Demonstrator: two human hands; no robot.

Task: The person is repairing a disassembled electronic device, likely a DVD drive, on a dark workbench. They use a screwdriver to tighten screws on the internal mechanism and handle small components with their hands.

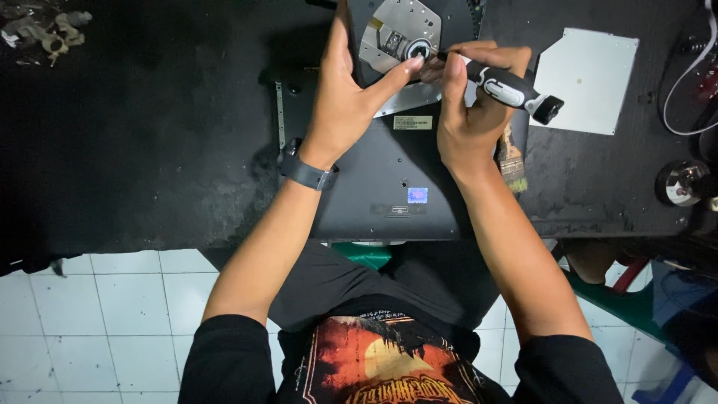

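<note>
A dark, flat device (389, 172) lies bottom-up on the black worktable (149, 150). Near its far end sits a silver metal plate with a round hub (407, 34). My left hand (348, 93) rests flat on the device, fingers spread, thumb reaching to the hub. My right hand (467, 101) grips a black and grey screwdriver (505, 88), whose tip points at the hub. A dark watch (305, 172) is on my left wrist.
A white rectangular metal plate (587, 78) lies to the right. A paint brush (512, 161) lies under my right wrist. Small metal parts (45, 30) sit at the far left, a round metal part (680, 183) and white cable (692, 82) at the right. White tiled floor below.
</note>
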